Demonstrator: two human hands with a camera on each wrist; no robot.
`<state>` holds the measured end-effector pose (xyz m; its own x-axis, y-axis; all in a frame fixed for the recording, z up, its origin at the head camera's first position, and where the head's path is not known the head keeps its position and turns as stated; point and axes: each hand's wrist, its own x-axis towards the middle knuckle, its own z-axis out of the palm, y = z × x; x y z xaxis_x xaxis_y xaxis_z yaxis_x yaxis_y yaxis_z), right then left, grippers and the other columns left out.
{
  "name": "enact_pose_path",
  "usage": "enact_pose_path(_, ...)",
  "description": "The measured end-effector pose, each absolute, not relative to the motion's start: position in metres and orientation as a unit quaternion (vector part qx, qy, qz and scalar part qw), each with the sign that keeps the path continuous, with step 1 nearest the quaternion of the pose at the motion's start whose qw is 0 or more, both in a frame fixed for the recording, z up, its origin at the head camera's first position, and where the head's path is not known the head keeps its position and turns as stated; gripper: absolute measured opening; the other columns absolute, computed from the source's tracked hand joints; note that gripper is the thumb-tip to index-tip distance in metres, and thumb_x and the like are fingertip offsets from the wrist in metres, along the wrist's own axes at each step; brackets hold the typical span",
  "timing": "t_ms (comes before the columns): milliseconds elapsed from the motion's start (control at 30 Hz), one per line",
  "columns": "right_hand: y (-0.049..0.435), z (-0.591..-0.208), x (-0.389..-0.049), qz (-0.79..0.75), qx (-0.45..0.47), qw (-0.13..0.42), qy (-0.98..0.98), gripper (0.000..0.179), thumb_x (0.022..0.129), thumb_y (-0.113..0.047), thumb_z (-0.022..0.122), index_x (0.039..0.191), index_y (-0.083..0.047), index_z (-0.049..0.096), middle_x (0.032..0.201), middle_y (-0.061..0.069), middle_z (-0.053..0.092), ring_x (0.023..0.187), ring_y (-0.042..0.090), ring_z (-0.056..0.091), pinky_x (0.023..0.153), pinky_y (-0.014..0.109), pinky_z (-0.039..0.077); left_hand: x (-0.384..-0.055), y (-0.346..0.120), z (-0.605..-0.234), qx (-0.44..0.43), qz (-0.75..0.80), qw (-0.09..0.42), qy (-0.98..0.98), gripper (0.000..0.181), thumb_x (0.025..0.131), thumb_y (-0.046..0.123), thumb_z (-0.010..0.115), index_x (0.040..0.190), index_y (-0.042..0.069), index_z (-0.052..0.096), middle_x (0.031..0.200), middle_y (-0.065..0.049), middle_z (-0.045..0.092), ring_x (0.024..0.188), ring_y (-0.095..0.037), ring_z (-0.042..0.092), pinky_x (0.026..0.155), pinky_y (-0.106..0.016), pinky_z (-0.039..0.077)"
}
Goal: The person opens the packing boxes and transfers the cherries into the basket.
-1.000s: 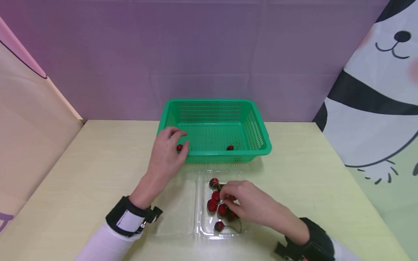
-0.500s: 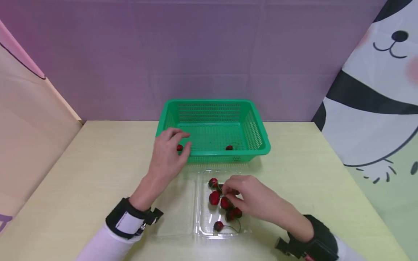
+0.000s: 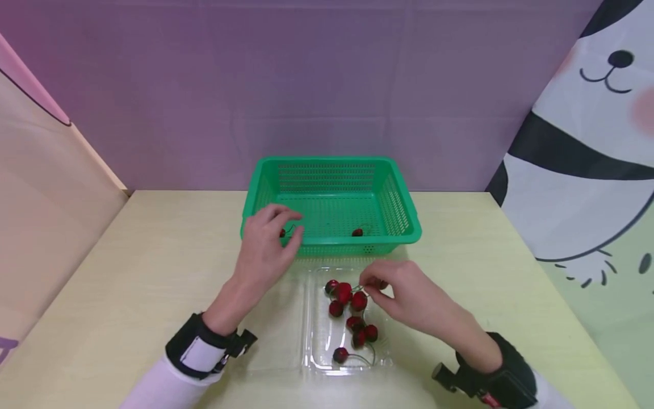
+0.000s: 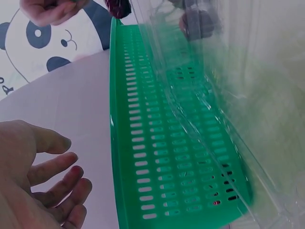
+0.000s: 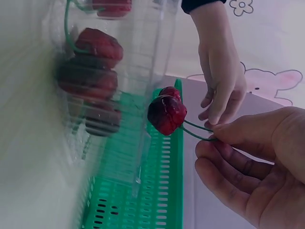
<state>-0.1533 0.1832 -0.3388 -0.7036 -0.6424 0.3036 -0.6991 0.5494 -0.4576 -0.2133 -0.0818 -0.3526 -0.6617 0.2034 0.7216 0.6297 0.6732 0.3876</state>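
My right hand (image 3: 414, 295) pinches thin green stems between thumb and fingertips, above the back of a clear plastic box (image 3: 327, 341). From those stems hang two dark red cherries (image 5: 167, 114), best seen in the right wrist view. Several other cherries (image 3: 359, 332) lie in the box, one (image 3: 340, 355) near its front with a long curved stem. Over the front left rim of a green basket (image 3: 337, 241) hovers my left hand (image 3: 263, 244), fingers loosely bent and holding nothing. Inside the basket are a cherry (image 3: 357, 232) on the right and another (image 3: 283, 233) partly behind the left hand.
The box's clear lid (image 3: 276, 341) lies folded out flat to the left. Right behind the box stands the basket, with a purple cloth wall (image 3: 327, 85) beyond it. Pale wooden tabletop (image 3: 168, 244) extends to both sides. A panda print (image 3: 587, 216) covers the right wall.
My right hand has moved back and slightly right, drawing cherries by their stems toward the back of the box. The left hand has barely shifted.
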Motion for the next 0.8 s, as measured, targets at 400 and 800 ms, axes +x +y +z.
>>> enact_pose_path(400, 0.195, -0.329, -0.157, 0.285, 0.356, 0.106, -0.884, 0.018, 0.082, 0.003, 0.076, 0.092, -0.010, 0.069, 0.087, -0.007, 0.065, 0.076, 0.004, 0.061, 0.068, 0.018, 0.052, -0.204, -0.071, -0.352, -0.275, -0.341, 0.301, -0.847, 0.016, 0.084, 0.002, 0.073, 0.100, 0.003, 0.071, 0.098, -0.003, 0.063, 0.085, -0.017, 0.061, 0.074, -0.019, 0.047)
enact_pose_path(800, 0.204, -0.322, -0.162, 0.292, 0.348, 0.153, -0.878, 0.020, 0.080, 0.005, 0.076, 0.092, -0.009, 0.068, 0.088, -0.008, 0.065, 0.076, 0.004, 0.062, 0.067, 0.019, 0.052, -0.201, -0.063, -0.356, -0.327, -0.380, 0.261, -0.825, 0.011, 0.086, -0.002, 0.071, 0.097, 0.001, 0.070, 0.094, -0.004, 0.063, 0.077, -0.015, 0.062, 0.068, -0.019, 0.051)
